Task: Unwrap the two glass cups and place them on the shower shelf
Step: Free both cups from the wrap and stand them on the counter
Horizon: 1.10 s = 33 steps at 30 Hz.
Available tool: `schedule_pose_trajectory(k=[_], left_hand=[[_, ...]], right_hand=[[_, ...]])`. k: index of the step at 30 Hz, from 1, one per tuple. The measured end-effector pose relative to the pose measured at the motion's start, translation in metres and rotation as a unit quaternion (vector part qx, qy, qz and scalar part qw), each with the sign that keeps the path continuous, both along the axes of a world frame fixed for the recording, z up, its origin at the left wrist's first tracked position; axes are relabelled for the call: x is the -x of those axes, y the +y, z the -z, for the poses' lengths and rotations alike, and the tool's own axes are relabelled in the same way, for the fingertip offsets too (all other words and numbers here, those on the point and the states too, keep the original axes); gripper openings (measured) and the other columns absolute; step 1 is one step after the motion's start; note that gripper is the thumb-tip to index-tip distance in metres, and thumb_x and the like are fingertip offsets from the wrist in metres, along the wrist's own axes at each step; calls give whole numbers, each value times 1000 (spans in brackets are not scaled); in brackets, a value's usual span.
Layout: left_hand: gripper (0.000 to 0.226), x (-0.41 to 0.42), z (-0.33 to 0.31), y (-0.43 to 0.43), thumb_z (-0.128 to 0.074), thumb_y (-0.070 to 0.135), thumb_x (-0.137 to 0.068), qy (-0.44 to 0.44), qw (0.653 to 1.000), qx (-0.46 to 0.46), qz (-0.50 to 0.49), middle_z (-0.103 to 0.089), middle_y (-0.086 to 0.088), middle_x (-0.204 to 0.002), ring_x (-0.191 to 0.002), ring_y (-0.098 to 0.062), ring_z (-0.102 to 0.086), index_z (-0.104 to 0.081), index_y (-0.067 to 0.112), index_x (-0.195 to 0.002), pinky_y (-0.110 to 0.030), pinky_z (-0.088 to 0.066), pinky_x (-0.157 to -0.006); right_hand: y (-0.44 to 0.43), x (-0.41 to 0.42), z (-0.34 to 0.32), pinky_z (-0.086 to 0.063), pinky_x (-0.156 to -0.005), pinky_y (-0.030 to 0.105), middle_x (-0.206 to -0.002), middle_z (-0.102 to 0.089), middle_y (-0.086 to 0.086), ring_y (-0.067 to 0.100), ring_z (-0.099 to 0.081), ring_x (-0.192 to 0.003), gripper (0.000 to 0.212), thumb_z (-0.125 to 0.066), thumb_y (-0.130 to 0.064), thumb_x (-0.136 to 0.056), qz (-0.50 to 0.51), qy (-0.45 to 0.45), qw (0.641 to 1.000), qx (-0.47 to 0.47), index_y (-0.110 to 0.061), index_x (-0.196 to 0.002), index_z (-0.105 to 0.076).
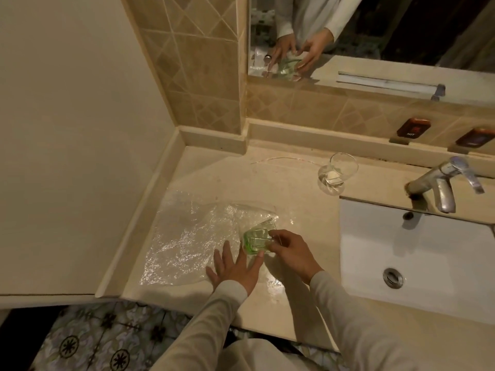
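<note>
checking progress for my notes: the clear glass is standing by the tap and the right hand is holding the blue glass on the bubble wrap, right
Not quite: the glass under the right hand is green, not blue. The head view shows it. The rest holds: the clear glass stands on the counter near the tap, and the green one lies on the bubble wrap, with the left hand flat beside it.

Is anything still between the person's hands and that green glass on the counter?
Nothing visible. The right hand already grips the green glass, which lies tipped on the opened bubble wrap; the left hand lies flat on the wrap beside it. The shower shelf is not in view.
</note>
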<state>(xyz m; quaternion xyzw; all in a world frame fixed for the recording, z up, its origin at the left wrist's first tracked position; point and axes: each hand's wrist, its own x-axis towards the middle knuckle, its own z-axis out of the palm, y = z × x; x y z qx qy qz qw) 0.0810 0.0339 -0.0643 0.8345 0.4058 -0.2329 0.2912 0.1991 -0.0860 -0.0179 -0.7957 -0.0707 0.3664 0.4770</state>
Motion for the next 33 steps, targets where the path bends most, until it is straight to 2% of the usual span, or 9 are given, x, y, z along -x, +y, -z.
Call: schedule_pose_trajectory(k=[4,10,13,16,20,22,25,28,33], left_hand=[[108,-2,1,3,11,100,-55,10,1000,-17,7,15,12,-164,-148,-22,22,-13,53,-149,-58,21,-108],[90,-2,-3,9,10,100,-57,4,999,-3,38,18,2,-165,-149,-30,22,20,64,-139,-56,22,-109],[88,-2,-5,9,13,99,-54,24,996,-9,84,27,-3,-162,-144,-32,34,11,70,-137,-59,27,-107],[85,3,-4,9,16,95,-58,37,988,-40,143,32,-3,-160,-141,-33,38,6,69,-139,-61,28,-103],[87,3,-11,13,12,90,-70,-81,985,-46,147,6,6,-166,-150,-22,16,-17,58,-146,-53,17,-113],[84,-6,-26,18,1,89,-76,-198,975,5,103,-26,10,-160,-148,-20,-21,-38,51,-140,-48,-16,-120],[59,-28,-66,24,-23,88,-80,-309,936,167,15,-54,20,-136,-121,-8,-55,-48,56,-124,-42,-47,-103],[36,-48,-110,33,-40,78,-81,-364,892,264,-39,-59,29,-119,-109,12,-55,-56,65,-111,-32,-49,-98],[48,-69,-152,47,-39,65,-92,-372,863,341,-29,-59,14,-135,-126,-15,-55,-57,42,-130,-46,-43,-108]], right_hand=[[-2,5,-1,-55,-93,36,-93,-79,-2,18,-72,-95,12,-69,-20,-95,40,-21,999,-15,-18,-88,-79],[-6,11,-1,-49,-83,24,-97,-70,5,16,-65,-93,13,-72,-19,-93,120,-38,992,-30,-16,-82,-76],[-12,9,-3,-55,-93,44,-99,-75,7,26,-69,-98,11,-78,-27,-90,147,-46,988,-19,-16,-87,-78],[-23,7,-11,-58,-88,44,-84,-77,1,26,-72,-89,10,-82,-28,-84,176,-68,982,-19,-20,-81,-80],[-32,7,-26,-52,-78,12,-89,-76,1,5,-71,-88,9,-85,-23,-81,215,-82,972,-55,-15,-81,-81],[-30,7,-38,-49,-86,8,-112,-76,-2,-6,-67,-94,9,-87,-21,-80,228,-92,967,-67,-14,-84,-82],[-23,8,-59,-45,-105,29,-137,-58,0,11,-57,-123,12,-88,-22,-79,218,-123,966,-64,-15,-87,-83],[-9,12,-76,-47,-101,29,-144,-54,-1,14,-54,-131,13,-89,-22,-78,213,-170,959,-73,-15,-87,-83],[13,5,-94,-48,-107,37,-147,-54,1,15,-53,-134,18,-90,-23,-77,214,-227,947,-78,-14,-91,-83]])
